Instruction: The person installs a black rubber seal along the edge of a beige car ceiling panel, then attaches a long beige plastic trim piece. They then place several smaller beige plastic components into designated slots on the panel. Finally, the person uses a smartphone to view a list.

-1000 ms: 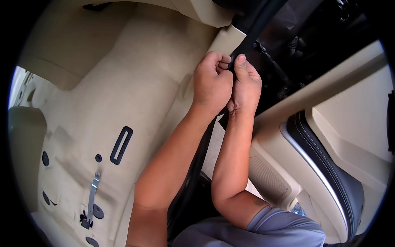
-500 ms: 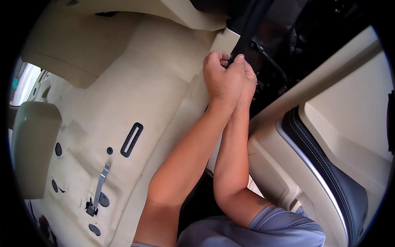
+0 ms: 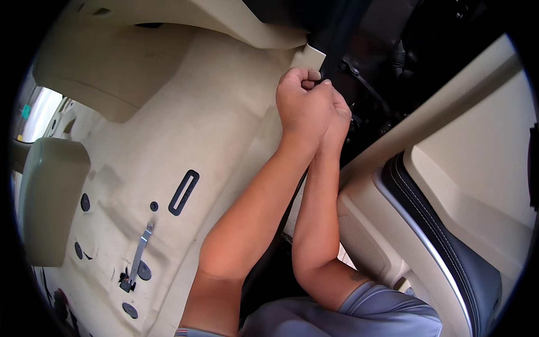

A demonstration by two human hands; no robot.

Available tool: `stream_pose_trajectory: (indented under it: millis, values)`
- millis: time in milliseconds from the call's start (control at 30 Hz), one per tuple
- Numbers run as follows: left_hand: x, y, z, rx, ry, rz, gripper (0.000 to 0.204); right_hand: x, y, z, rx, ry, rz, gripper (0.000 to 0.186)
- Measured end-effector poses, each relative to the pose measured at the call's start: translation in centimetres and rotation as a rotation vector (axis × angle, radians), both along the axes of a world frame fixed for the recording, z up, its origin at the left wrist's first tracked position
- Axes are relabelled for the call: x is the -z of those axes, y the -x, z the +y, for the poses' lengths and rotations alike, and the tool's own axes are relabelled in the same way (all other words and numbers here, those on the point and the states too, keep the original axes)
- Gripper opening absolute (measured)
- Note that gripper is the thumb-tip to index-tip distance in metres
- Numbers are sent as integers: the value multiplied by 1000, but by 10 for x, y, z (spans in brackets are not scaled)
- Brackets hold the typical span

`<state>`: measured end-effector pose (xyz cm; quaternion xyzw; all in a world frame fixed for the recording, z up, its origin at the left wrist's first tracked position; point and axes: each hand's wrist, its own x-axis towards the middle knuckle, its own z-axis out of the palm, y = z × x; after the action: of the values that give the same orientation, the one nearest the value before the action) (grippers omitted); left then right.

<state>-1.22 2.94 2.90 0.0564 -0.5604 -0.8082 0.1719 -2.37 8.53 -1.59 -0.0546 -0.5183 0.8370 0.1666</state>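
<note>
A black rubber door seal (image 3: pixel 335 56) runs down along the edge of the car's door opening and into my two hands. My left hand (image 3: pixel 303 106) is closed on it, with fingers curled and thumb pressed in. Right beside and partly behind it, my right hand (image 3: pixel 339 115) is also closed on the seal; the left hand hides most of its fingers. A beige sill trim piece (image 3: pixel 310 59) with a pale cut edge lies just beyond my knuckles. Below my wrists, a dark strip shows again along the sill between my forearms.
Beige carpet (image 3: pixel 224 112) covers the floor on the left, with a metal bracket (image 3: pixel 140 253) and a black slotted frame (image 3: pixel 183 192). The open door panel (image 3: pixel 449 168) stands close on the right. Past my hands, a dark door-check arm (image 3: pixel 365 81) crosses the gap.
The view has shifted slightly. My hands stay together on the seal, with the right thumb a little lower. More of the dark strip shows between my forearms.
</note>
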Motion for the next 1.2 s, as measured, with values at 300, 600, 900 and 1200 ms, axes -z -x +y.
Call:
stream_pose_trajectory:
  millis: [300, 600, 900, 1200]
  values:
    - [4, -4, 3, -257, 323, 195, 31, -11, -6, -6, 85, -83, 101, 16]
    - [-3, 16, 9, -503, 710, 178, 43, -5, -7, 0, 7, -91, 84, 13]
    - [10, 23, 5, -503, 708, 482, 30, -4, -7, -4, 131, -341, 107, 15]
    - [36, 31, -32, -39, 325, 265, 78, -1, -6, -24, 79, -153, 151, 38]
